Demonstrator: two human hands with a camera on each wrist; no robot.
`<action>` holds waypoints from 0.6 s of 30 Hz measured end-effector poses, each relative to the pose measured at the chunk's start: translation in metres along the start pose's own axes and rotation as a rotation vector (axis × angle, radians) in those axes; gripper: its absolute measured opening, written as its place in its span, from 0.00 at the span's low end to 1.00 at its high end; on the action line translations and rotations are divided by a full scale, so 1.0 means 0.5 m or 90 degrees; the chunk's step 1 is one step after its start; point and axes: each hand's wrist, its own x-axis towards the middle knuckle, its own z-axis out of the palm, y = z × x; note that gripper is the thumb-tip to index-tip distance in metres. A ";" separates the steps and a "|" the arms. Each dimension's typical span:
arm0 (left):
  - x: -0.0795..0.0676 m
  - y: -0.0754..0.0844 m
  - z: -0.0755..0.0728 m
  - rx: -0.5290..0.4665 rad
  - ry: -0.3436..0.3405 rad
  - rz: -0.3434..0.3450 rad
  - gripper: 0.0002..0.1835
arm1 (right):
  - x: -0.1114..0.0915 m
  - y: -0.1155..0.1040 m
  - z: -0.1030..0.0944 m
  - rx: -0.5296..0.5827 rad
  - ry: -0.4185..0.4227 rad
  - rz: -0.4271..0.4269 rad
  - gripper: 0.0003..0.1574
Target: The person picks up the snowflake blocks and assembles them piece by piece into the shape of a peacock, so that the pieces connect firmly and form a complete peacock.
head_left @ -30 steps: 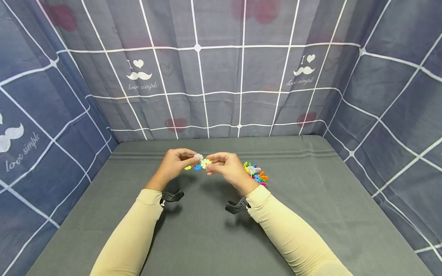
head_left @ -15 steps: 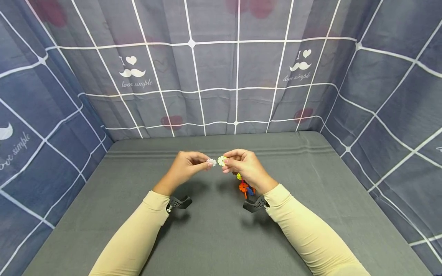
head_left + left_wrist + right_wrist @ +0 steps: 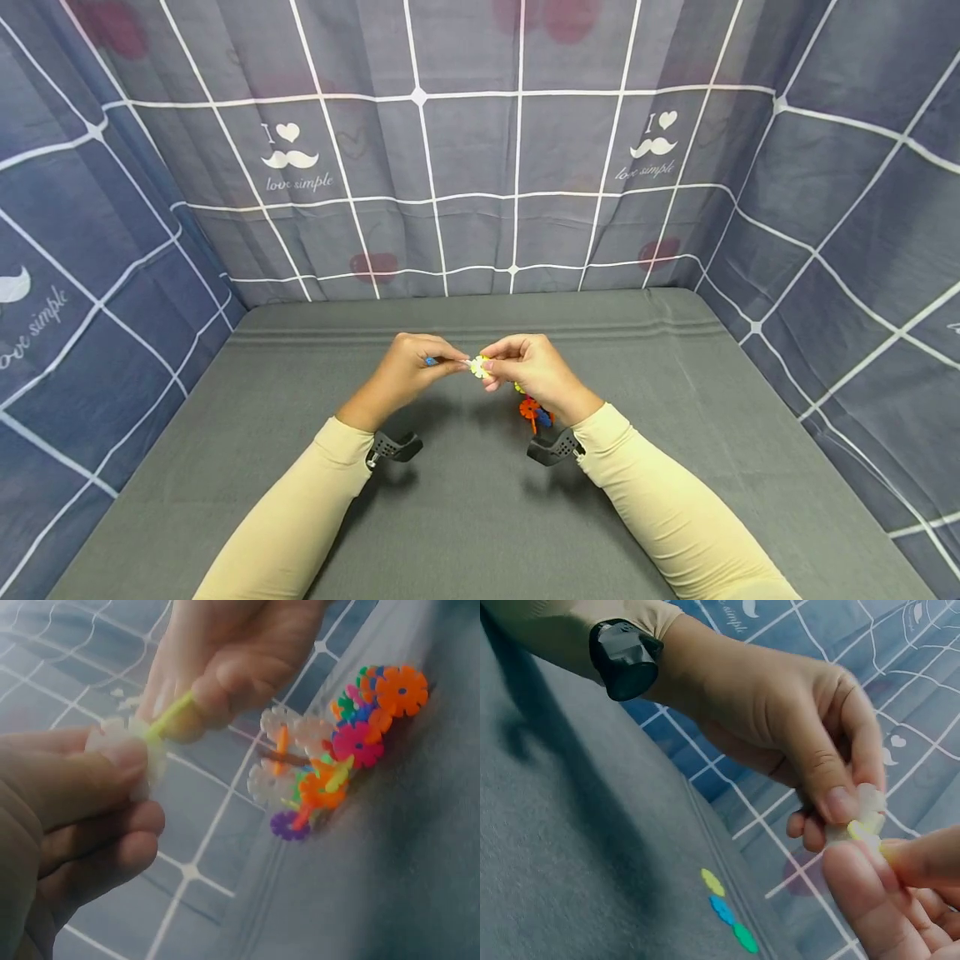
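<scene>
In front of me both hands meet over the table. My left hand [image 3: 412,371] pinches a white notched snowflake disc [image 3: 114,729] between thumb and fingers. A pale yellow snowflake disc [image 3: 478,367] is pinched at its edge by my right hand [image 3: 534,371]. The two discs meet at their rims; in the left wrist view the yellow one stands edge-on against the white one's slotted edge. Fingertips hide parts of both discs. In the right wrist view, the left hand [image 3: 795,720] reaches across from above, and the right hand's fingers [image 3: 855,881] come in from the lower right.
A colourful cluster of joined snowflake discs [image 3: 358,744] lies on the grey cloth, partly behind my right hand in the head view. Loose yellow [image 3: 712,882], blue [image 3: 721,909] and green [image 3: 744,937] discs lie in a row. A checked curtain [image 3: 480,150] surrounds the table.
Both hands shifted right with their discs, which came apart in view and now meet at the rims. The white disc turned from face-on to edge-on in the head view.
</scene>
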 end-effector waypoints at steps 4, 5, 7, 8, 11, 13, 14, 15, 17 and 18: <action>0.009 0.010 0.004 0.037 0.002 0.052 0.10 | -0.003 -0.002 -0.003 0.015 -0.008 -0.005 0.14; 0.012 0.011 0.003 0.039 0.002 0.058 0.10 | -0.003 -0.003 -0.002 0.024 -0.010 -0.008 0.14; 0.015 0.009 -0.001 0.032 -0.006 0.053 0.12 | -0.002 -0.003 -0.003 0.042 -0.015 -0.015 0.14; 0.015 0.006 -0.007 0.027 -0.016 0.040 0.14 | -0.002 -0.004 -0.003 0.048 -0.016 -0.018 0.15; 0.008 -0.011 -0.036 0.026 -0.045 -0.039 0.26 | -0.001 -0.007 -0.003 0.048 -0.007 -0.021 0.21; -0.006 -0.032 -0.059 0.070 -0.049 -0.120 0.32 | 0.000 -0.008 -0.004 0.050 0.013 -0.016 0.23; -0.015 -0.044 -0.069 0.102 -0.052 -0.163 0.32 | 0.000 -0.010 -0.005 0.055 0.025 -0.012 0.23; -0.026 -0.059 -0.076 0.136 -0.056 -0.212 0.31 | 0.001 -0.011 -0.005 0.067 0.037 -0.007 0.23; -0.051 -0.089 -0.084 0.216 -0.082 -0.302 0.26 | 0.001 -0.012 -0.006 0.098 0.053 0.005 0.20; -0.063 -0.103 -0.084 0.253 -0.105 -0.344 0.24 | 0.002 -0.013 -0.005 0.115 0.056 0.012 0.18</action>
